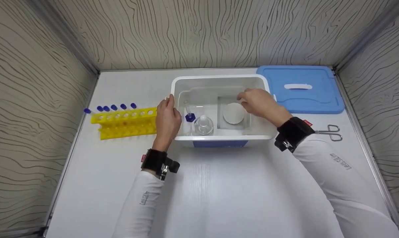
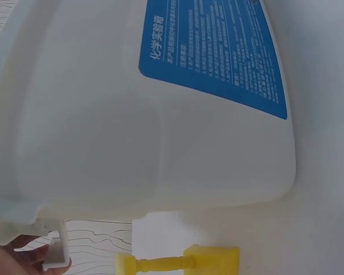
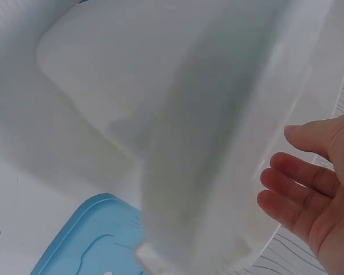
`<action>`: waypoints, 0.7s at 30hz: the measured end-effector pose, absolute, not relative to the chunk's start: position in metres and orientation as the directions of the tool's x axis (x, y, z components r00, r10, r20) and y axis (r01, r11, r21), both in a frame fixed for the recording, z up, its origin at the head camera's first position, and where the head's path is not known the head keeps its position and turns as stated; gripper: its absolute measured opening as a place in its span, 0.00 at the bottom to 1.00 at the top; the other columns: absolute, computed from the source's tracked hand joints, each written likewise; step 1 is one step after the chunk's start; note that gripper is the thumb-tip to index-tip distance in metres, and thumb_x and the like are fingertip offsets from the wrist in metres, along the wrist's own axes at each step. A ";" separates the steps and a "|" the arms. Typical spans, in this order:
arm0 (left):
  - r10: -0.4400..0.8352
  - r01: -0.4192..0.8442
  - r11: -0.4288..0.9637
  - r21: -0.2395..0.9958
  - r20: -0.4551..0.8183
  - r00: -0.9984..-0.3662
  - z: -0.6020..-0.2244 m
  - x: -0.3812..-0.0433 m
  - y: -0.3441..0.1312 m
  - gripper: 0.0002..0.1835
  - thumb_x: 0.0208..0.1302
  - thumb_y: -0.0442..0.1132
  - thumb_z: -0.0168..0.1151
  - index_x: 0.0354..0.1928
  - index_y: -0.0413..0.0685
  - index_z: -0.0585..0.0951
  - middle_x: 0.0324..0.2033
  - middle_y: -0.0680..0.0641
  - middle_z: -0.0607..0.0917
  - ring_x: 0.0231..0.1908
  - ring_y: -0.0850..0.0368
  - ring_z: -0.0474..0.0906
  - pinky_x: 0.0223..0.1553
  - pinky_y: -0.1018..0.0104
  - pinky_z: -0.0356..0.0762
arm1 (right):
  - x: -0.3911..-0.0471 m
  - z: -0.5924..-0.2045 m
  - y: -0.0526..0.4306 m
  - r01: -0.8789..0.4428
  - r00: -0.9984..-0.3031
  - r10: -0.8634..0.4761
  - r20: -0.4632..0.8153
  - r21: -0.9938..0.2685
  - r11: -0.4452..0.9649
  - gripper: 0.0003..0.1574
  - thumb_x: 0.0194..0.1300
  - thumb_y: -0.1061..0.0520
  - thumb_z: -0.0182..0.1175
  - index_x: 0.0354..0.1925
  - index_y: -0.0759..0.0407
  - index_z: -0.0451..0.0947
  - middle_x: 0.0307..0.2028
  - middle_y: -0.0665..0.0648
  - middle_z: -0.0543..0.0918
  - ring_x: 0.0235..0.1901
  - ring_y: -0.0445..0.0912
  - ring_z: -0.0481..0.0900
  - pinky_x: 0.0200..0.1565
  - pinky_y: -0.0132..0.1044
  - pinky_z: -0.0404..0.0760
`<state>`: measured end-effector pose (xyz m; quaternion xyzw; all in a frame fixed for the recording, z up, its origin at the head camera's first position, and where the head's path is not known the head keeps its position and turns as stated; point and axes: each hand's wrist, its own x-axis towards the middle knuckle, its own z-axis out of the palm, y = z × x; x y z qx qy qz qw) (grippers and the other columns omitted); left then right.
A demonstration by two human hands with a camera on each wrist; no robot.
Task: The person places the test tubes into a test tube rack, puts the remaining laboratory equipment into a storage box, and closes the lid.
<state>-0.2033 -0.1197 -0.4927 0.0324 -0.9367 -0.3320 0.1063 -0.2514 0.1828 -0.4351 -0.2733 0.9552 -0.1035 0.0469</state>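
A white plastic box (image 1: 219, 138) with a blue printed label (image 2: 218, 54) stands in the middle of the table. My left hand (image 1: 167, 120) grips its left rim, fingers curled about a white side clip (image 2: 58, 252). Over the right end of the box hovers my right hand (image 1: 260, 102), its fingers loosely bent and nothing in them. Below that hand, inside the box, lies a square wire gauze (image 1: 221, 120) with a white round centre. A glass alcohol lamp (image 1: 203, 126) and a graduated cylinder with a dark blue hexagonal base (image 1: 190, 117) stand in the left part.
Left of the box is a yellow test tube rack (image 1: 125, 124), with several blue-capped tubes (image 1: 113, 107) along its back. The blue lid (image 1: 305, 99) with a white handle lies at the back right. Metal tongs (image 1: 333, 132) rest near the right sleeve. Patterned walls enclose the table.
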 end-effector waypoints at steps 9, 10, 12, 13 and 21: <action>-0.135 -0.003 0.784 0.620 0.165 -0.977 -0.492 -0.203 -0.124 0.27 0.71 0.32 0.49 0.72 0.39 0.66 0.64 0.34 0.75 0.66 0.41 0.70 0.73 0.52 0.64 | -0.248 -0.423 0.211 -0.422 -0.906 -0.400 0.137 -0.322 0.847 0.15 0.68 0.62 0.56 0.48 0.64 0.84 0.43 0.66 0.87 0.42 0.60 0.85 0.43 0.55 0.83; -0.136 -0.007 0.784 0.621 0.161 -0.978 -0.492 -0.204 -0.124 0.27 0.71 0.32 0.49 0.72 0.39 0.66 0.65 0.34 0.75 0.66 0.41 0.70 0.74 0.52 0.64 | -0.248 -0.422 0.214 -0.410 -0.912 -0.381 0.150 -0.334 0.849 0.15 0.68 0.62 0.56 0.48 0.64 0.84 0.43 0.66 0.87 0.42 0.60 0.85 0.43 0.55 0.83; -0.136 -0.011 0.781 0.624 0.153 -0.979 -0.491 -0.204 -0.124 0.27 0.72 0.33 0.49 0.72 0.39 0.65 0.65 0.34 0.75 0.66 0.41 0.70 0.74 0.52 0.64 | -0.246 -0.420 0.220 -0.392 -0.919 -0.351 0.178 -0.354 0.849 0.15 0.68 0.62 0.57 0.49 0.64 0.84 0.44 0.66 0.87 0.43 0.61 0.85 0.44 0.56 0.83; -0.136 -0.011 0.780 0.626 0.153 -0.979 -0.491 -0.204 -0.124 0.27 0.72 0.33 0.48 0.72 0.39 0.65 0.65 0.34 0.75 0.66 0.41 0.70 0.74 0.52 0.64 | -0.244 -0.419 0.223 -0.383 -0.923 -0.333 0.193 -0.363 0.849 0.15 0.68 0.61 0.57 0.49 0.65 0.84 0.44 0.66 0.87 0.44 0.61 0.85 0.44 0.56 0.83; -0.136 -0.003 0.776 0.630 0.163 -0.977 -0.492 -0.204 -0.124 0.27 0.71 0.32 0.49 0.72 0.39 0.66 0.64 0.34 0.75 0.66 0.41 0.70 0.73 0.52 0.64 | -0.232 -0.422 0.257 -0.360 -0.898 -0.165 0.409 -0.465 0.809 0.14 0.71 0.61 0.56 0.48 0.65 0.84 0.42 0.66 0.87 0.40 0.58 0.85 0.41 0.34 0.82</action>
